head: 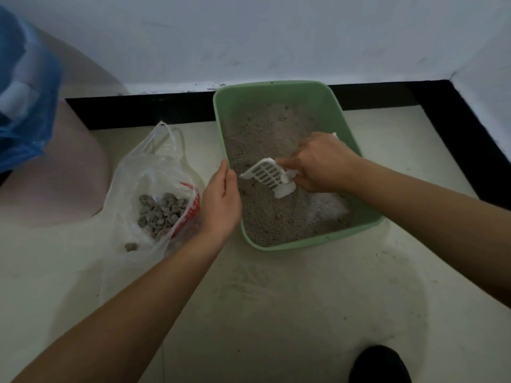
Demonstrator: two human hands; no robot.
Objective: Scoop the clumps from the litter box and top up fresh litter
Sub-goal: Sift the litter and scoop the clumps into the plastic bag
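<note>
From the head camera, a green litter box sits on the pale floor, its far end against the dark skirting, with grey litter spread across its bottom. The right hand is closed around the handle of a white slotted scoop, holding it just above the litter near the left wall, blade tipped leftward. No clump is visible on the blade, so it looks ready for another pass or for sifting. The left hand clasps the near-left rim of the box, fingers curled over the edge, probably to keep the box from sliding while the scoop drags.

Just left of the box lies an open clear plastic bag, mouth gaping upward, close enough for a short carry. A heap of grey clumps already rests inside; one stray clump lies at the bag's near edge. No fresh litter supply can be identified.
</note>
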